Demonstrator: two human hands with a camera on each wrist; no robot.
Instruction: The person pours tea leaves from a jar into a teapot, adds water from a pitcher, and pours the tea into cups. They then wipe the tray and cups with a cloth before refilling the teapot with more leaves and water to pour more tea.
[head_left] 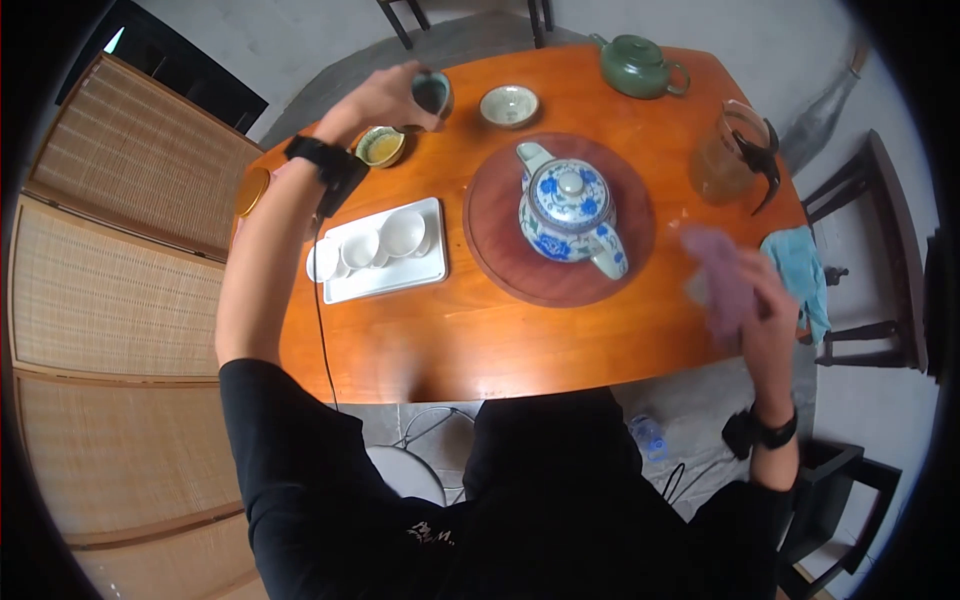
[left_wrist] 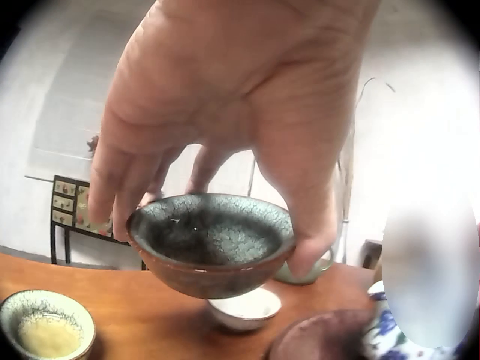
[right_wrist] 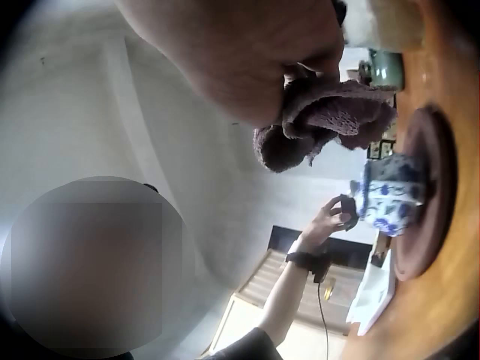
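My left hand [head_left: 388,102] grips a small dark bowl [left_wrist: 214,244] by its rim, thumb on one side and fingers on the other. Its inside is crackled green-grey, and the left wrist view shows it raised over the table. Close by stand a pale green bowl [head_left: 382,147] with yellow liquid in it and a whitish patterned bowl [head_left: 509,105]. Over the table's right side, my right hand [head_left: 770,300] holds a bunched purple cloth [right_wrist: 330,116], which looks blurred in the head view.
A blue-and-white teapot [head_left: 568,205] stands on a round reddish board [head_left: 490,250]. To its left, a white tray [head_left: 432,268] carries several white cups. A green teapot [head_left: 637,68], a glass pitcher [head_left: 722,165] and a light blue cloth [head_left: 797,270] lie along the right side.
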